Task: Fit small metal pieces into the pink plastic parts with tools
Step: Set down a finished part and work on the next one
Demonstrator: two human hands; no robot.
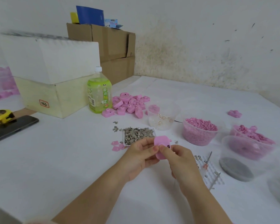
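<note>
Well to the left of the tray of metal pieces (138, 134) lie a yellow tape measure (1, 116) and a dark phone (11, 126). Closer on that side stands a green bottle (99, 94), and a heap of pink plastic parts (129, 104) sits just behind the tray.

Just in front of the tray, the left hand (139, 156) curls round one pink part (162, 146) and holds it off the surface (71, 159). The right hand (181, 160) pinches the same part from the other side, a fingertip pressed to its face. Whether a metal piece sits under that fingertip is hidden.

Right of the tray stands a tub of pink bits (199, 133). Forward of the tub, a red-handled screwdriver (207, 160) lies untouched.

The step looks like placing a piece by finger. Next, the right hand would likely need to let go and take the tool, with the left holding the part steady.
</note>
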